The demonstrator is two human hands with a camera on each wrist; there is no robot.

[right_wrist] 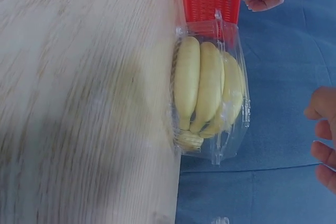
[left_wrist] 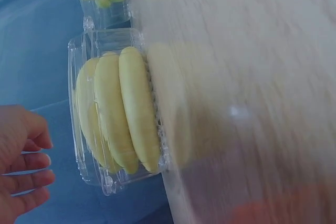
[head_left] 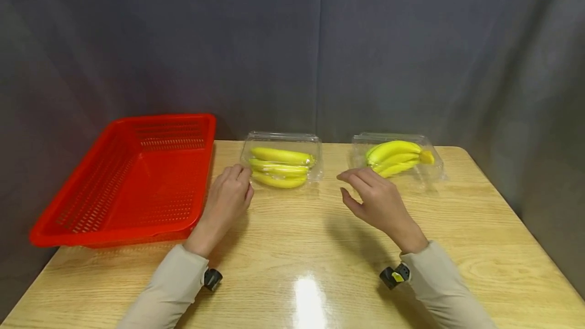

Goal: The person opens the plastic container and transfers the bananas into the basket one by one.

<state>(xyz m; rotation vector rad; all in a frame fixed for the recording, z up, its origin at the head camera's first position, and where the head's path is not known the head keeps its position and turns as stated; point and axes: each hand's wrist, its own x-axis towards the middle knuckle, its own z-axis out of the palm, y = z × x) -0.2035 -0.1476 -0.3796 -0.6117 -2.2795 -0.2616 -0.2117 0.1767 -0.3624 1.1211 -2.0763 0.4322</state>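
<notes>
A clear clamshell box [head_left: 281,137] stands near the table's back edge with yellow bananas [head_left: 280,166] inside. My left hand [head_left: 230,192], fingers loosely bent and holding nothing, hovers beside its left end. To the right is a second clear clamshell box [head_left: 427,142], also holding a bunch of bananas [head_left: 395,157]. In front of its left side, my right hand [head_left: 372,197] hangs in the air, thumb and fingers apart. Seen from the left wrist, the bananas [left_wrist: 113,111] lie side by side under the clear lid. The right wrist view shows their stem end [right_wrist: 190,141].
A big red plastic basket [head_left: 171,166] with slotted walls sits at the left of the wooden table [head_left: 283,248]. Behind the table hangs a dark grey curtain [head_left: 274,55]. A black wrist camera [head_left: 395,274] is strapped under the right sleeve.
</notes>
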